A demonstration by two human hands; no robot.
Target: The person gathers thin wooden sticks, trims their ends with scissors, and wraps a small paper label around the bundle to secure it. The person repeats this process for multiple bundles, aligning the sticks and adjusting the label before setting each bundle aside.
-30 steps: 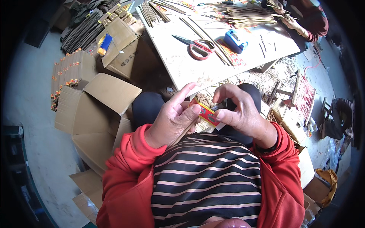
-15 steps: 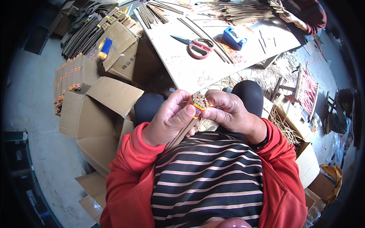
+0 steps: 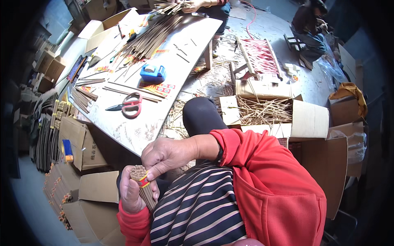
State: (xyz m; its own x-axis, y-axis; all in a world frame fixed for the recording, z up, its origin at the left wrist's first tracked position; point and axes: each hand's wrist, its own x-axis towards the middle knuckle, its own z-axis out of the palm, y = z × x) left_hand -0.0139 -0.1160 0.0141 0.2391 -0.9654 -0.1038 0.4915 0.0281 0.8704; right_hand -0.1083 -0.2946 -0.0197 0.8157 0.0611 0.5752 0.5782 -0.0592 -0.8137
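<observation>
Low in front of me, my left hand (image 3: 130,194) is wrapped round a bundle of brown incense sticks (image 3: 147,196), its packed ends tilted up. A red and yellow paper band (image 3: 143,181) goes round the bundle just below these ends. Over the bundle's far side reaches my right hand (image 3: 171,155), its thumb pressed on the band and its other fingers curled behind. On the white table beyond lie red-handled scissors (image 3: 130,106) and a blue tape dispenser (image 3: 153,74).
Loose sticks (image 3: 150,39) and printed labels (image 3: 164,88) lie on the table (image 3: 135,133). An open carton (image 3: 96,190) stands at my left, near banded bundles (image 3: 57,190). At right are a box of stick scraps (image 3: 264,110) and a stool (image 3: 260,57). Two other people work farther off.
My view has swung to the right, so the table and hands now sit farther left. The right hand has come across the top of the bundle; the left still grips it.
</observation>
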